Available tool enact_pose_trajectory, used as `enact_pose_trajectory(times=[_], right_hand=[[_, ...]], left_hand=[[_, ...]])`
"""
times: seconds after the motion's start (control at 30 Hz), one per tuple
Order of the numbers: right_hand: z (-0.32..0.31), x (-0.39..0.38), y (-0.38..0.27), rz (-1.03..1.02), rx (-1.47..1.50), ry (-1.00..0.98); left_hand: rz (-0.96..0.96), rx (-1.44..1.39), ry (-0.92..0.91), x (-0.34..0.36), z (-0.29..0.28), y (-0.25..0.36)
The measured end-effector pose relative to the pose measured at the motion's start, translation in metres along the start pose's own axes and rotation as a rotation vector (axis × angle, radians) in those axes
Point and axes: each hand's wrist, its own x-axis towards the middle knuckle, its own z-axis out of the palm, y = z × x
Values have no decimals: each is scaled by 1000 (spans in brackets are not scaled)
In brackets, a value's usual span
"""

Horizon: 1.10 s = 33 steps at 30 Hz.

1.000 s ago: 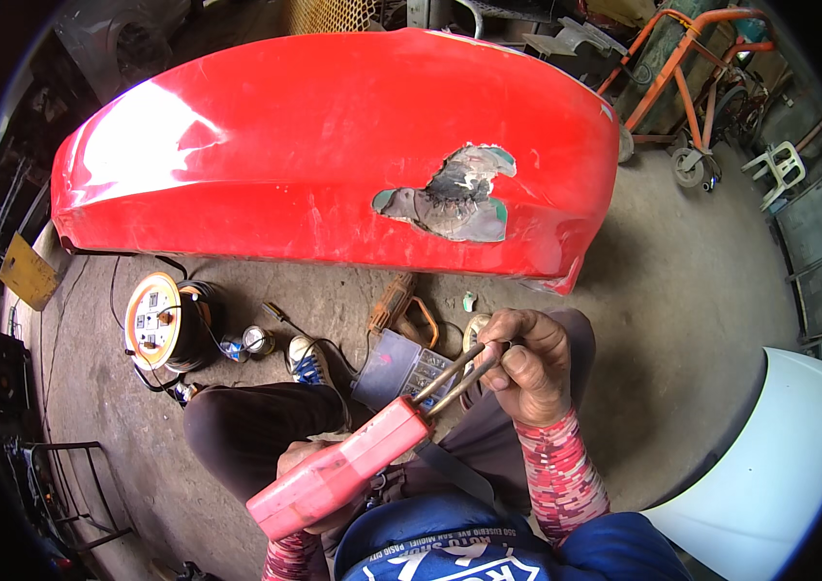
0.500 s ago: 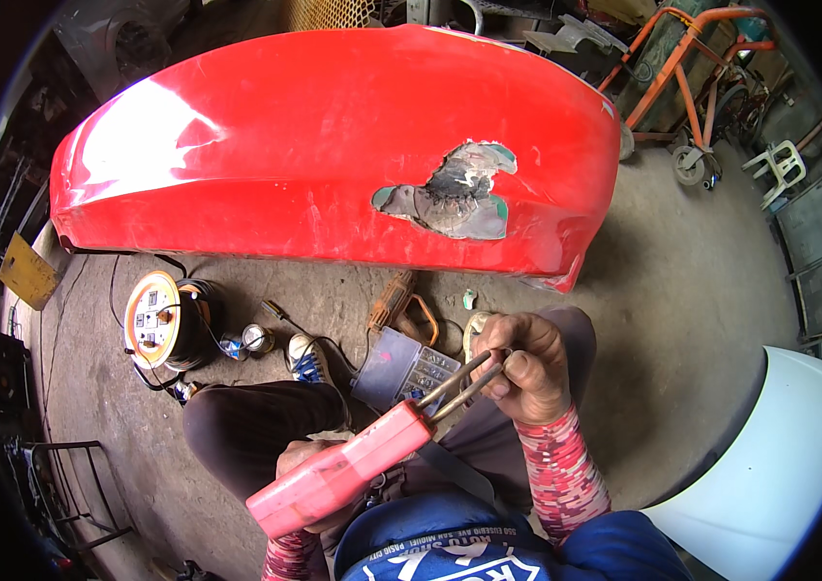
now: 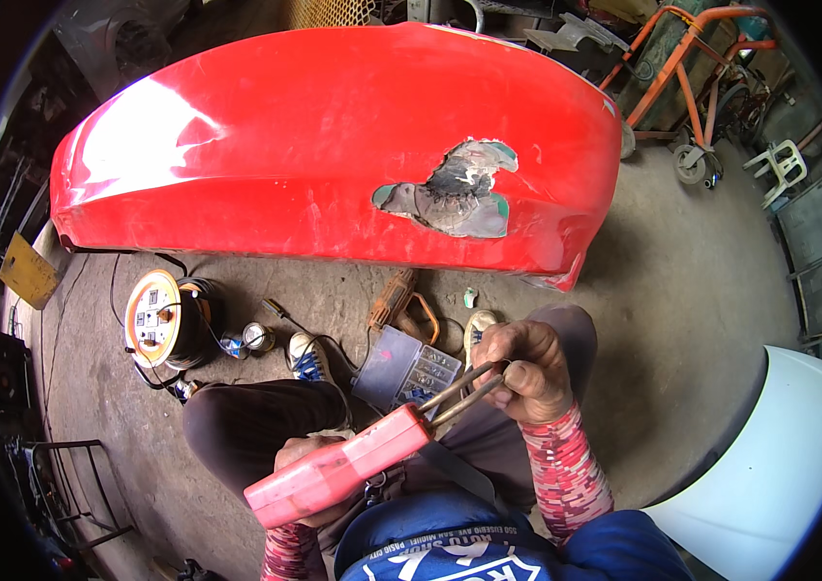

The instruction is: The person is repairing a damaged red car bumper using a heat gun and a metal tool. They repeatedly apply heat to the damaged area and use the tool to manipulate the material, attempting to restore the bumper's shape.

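My left hand [image 3: 306, 451] is closed round the body of a red hot stapler [image 3: 338, 467], which hides most of its fingers. Two parallel metal prongs [image 3: 457, 397] point up and right from the stapler. At their tips, my right hand [image 3: 532, 373] pinches thumb against fingers on a thin dark bit of wire, apparently a small staple, mostly covered by the fingertips. Beyond my hands a red car bumper [image 3: 266, 208] lies across the floor. Its right part has a jagged, scraped patch [image 3: 455, 198] in grey with green edges.
Between my feet sits a compartment case [image 3: 406, 366] with its lid raised, beside an orange corded power tool [image 3: 394, 298]. A cable reel [image 3: 152, 318] and a can [image 3: 257, 337] are at left. To the right are a white panel [image 3: 769, 474] and an orange wheeled frame [image 3: 687, 73].
My right hand's fingers have parted slightly at the prong tips, showing more of the thin wire. The stapler has tilted very slightly; the bumper has stayed put.
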Motion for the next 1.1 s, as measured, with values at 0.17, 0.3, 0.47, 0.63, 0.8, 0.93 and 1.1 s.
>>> enact_pose_trajectory(times=[0.17, 0.3, 0.47, 0.63, 0.8, 0.93, 1.1], right_hand=[[3, 0, 0, 2, -82, 96], [3, 3, -3, 55, -136, 135], [2, 12, -9, 120, -233, 106], [12, 23, -4, 110, -236, 211], [16, 35, -3, 161, -118, 275], [16, 43, -2, 155, -171, 323], [17, 51, -2, 146, -260, 345]], left_hand=[[-168, -137, 5, 3, -5, 2], [291, 275, -129, 9, -5, 0], [-562, 72, 115, 6, -11, -1], [-17, 57, 26, 11, 9, -22], [276, 388, -4, 22, 22, -27], [221, 389, 54, 30, 37, -14], [428, 636, 53, 35, 38, 5]])
